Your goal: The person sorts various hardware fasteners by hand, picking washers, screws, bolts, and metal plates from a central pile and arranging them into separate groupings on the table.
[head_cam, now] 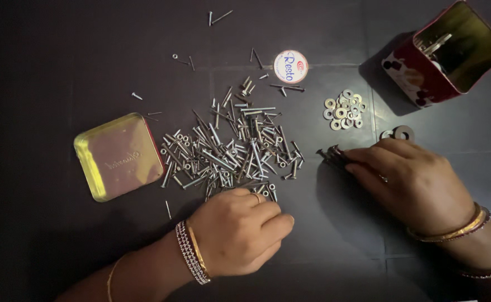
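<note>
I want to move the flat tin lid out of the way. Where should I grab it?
Grip the tin lid by its raised yellow rim, coming from its left edge: it lies flat, that side is open, and the screw pile crowds the right.

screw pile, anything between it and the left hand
Nothing visible does. The left hand rests at the near edge of the screw pile, fingers curled right against the nearest screws, with only bare dark table around the wrist.
</note>
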